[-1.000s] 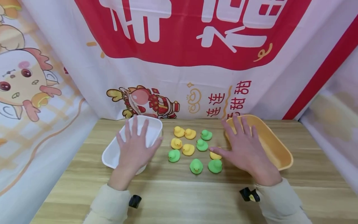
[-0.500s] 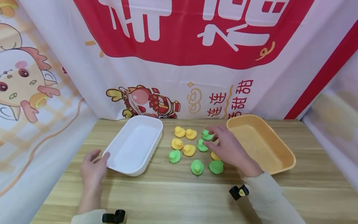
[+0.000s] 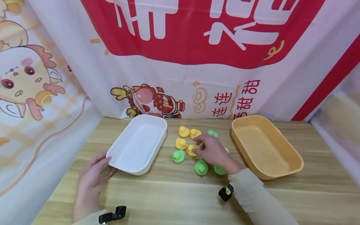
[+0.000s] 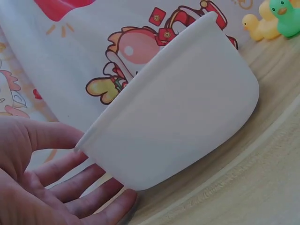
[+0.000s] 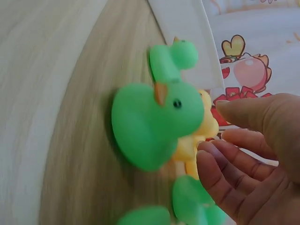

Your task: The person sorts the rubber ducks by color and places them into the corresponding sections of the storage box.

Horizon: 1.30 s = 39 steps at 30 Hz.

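In the head view my left hand holds the near left corner of a white plastic basin. The left wrist view shows the thumb at the basin's rim and the fingers spread beneath it. My right hand is over the group of toy ducks, thumb and fingers apart beside a yellow duck. In the right wrist view a gap separates thumb and fingers, and a green duck stands close before them. That hand hides part of the ducks.
An orange basin stands at the right. More yellow ducks and green ducks sit on the wooden table between the basins. A printed cloth hangs along the table's back edge.
Both hands were raised and spread over the basins. The left has come down to the white basin's corner; the right has moved left, over the ducks. The ducks and basins keep their places.
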Each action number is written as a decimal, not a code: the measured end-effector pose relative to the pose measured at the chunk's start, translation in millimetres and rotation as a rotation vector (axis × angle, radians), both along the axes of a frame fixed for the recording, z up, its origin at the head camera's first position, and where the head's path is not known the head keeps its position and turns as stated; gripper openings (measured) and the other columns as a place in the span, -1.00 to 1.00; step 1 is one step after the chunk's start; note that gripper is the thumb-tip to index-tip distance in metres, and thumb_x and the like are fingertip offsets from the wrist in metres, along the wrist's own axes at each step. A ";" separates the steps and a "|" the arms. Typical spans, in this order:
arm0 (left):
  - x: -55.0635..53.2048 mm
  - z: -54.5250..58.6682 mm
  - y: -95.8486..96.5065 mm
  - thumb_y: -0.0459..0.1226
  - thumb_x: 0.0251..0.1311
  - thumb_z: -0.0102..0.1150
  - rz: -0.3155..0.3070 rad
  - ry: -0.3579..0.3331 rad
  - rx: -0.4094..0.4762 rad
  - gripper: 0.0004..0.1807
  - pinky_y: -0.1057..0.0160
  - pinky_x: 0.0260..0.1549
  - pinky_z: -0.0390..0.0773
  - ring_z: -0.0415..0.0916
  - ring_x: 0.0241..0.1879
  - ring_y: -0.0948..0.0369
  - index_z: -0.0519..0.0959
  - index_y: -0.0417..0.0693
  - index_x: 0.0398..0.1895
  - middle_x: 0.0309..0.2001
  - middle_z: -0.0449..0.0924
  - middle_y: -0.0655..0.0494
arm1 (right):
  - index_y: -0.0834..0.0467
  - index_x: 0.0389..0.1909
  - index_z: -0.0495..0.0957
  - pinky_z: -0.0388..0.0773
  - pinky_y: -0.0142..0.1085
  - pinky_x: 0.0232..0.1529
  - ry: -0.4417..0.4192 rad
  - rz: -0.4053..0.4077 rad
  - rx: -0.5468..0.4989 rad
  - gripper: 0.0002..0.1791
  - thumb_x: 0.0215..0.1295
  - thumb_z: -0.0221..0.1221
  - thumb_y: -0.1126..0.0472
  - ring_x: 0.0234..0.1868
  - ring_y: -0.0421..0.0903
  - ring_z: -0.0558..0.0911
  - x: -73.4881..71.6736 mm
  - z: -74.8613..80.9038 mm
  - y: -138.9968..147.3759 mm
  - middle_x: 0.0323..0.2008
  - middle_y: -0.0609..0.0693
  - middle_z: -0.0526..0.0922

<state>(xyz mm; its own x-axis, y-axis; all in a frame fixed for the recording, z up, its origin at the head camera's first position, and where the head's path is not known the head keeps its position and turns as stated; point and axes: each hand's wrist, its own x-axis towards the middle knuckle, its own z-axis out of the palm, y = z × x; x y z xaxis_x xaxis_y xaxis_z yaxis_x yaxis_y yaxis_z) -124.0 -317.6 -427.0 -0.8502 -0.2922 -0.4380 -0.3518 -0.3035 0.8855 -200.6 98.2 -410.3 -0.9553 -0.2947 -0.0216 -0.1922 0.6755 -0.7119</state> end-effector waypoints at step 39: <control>-1.7 -0.6 10.2 -0.19 0.43 0.41 -0.033 -0.008 -0.101 -0.53 0.13 0.19 0.75 0.73 0.01 0.38 0.55 0.08 0.34 -0.01 0.66 0.42 | 0.16 0.01 0.78 0.77 -0.31 -0.30 -0.202 -0.218 -0.181 -0.73 0.34 0.45 0.18 -0.35 -0.16 0.76 -6.3 -21.4 -19.3 -0.07 0.08 0.74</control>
